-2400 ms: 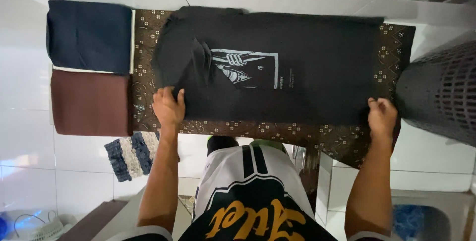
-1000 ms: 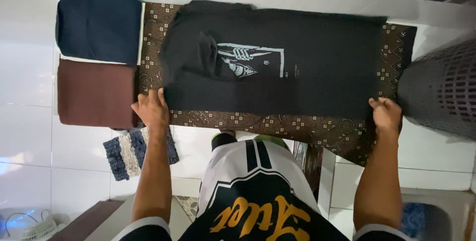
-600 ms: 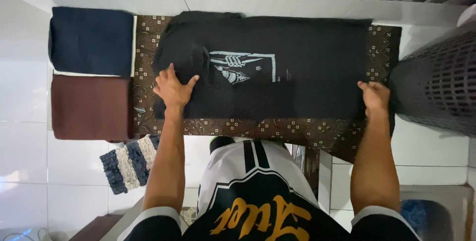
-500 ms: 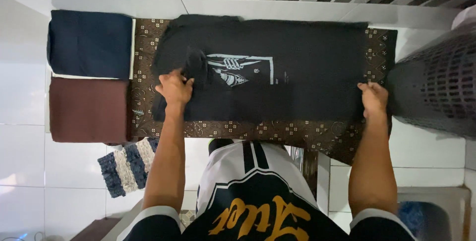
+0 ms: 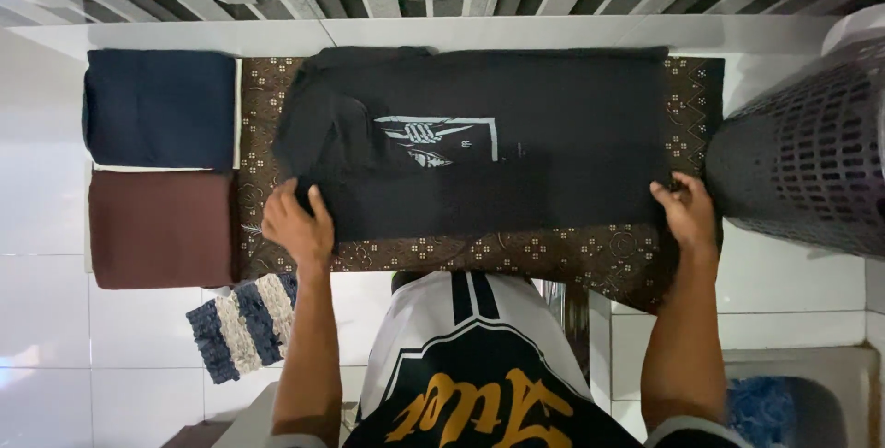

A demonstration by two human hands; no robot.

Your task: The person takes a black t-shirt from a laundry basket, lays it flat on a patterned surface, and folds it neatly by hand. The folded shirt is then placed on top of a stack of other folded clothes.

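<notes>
Black printed T-shirt is lying half-folded on the brown batik cloth. Having left the sleeve, the left hand is now pinching the near-left corner, the right hand gripping the near-right edge, readying another fold.

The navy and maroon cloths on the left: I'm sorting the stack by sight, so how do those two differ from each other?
The navy cloth lies at the far edge by the wall; the maroon cloth lies nearer the person. The navy one is dark blue, the maroon one reddish brown. A thin white strip shows beneath the navy one's edges; I see none under the maroon one. Both are folded flat into neat rectangles of similar size, side by side, untouched by the hands.
</notes>
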